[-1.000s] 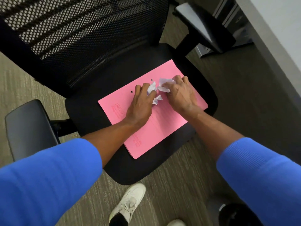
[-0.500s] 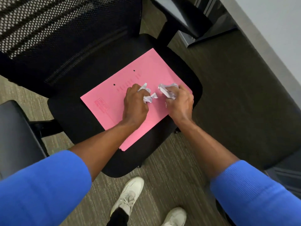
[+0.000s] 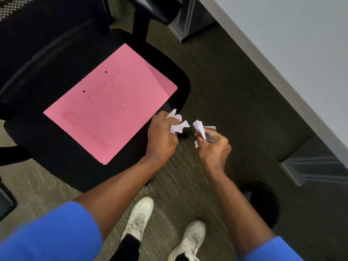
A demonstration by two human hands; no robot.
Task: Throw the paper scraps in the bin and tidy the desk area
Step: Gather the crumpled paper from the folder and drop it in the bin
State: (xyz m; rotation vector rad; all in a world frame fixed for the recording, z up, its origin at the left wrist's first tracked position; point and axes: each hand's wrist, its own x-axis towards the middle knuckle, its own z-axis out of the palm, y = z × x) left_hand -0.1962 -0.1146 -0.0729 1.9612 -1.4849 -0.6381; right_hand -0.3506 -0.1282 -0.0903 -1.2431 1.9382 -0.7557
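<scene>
While both of my hands hang off the front right corner of the chair seat [image 3: 47, 151], each one carries its own wad of paper scraps. My left hand [image 3: 162, 137] has its fingers curled tight around the left scraps [image 3: 177, 125], a crumpled white clump with twisted tips poking out past the knuckles toward the desk [image 3: 282, 44]; its long axis runs roughly left to right, from the seat edge toward my other hand. My right hand [image 3: 214, 146] pinches the right scraps [image 3: 200, 128] between thumb and bent fingers, and that wad stands more up and down, one creased end sticking up and a small tail hanging below the thumb. Both wads are white, wrinkled and faintly marked; the marks are too small to read. The two clumps sit just beside each other without touching, above the carpet [image 3: 188, 176] and just off the seat's edge. My left wrist lies over the seat's front corner, forearm angled in from the lower left; my right forearm comes in from the lower right, wrist bent inward. A pink folder [image 3: 113, 102] lies flat on the seat, its long axis running diagonally from near left to far right.
</scene>
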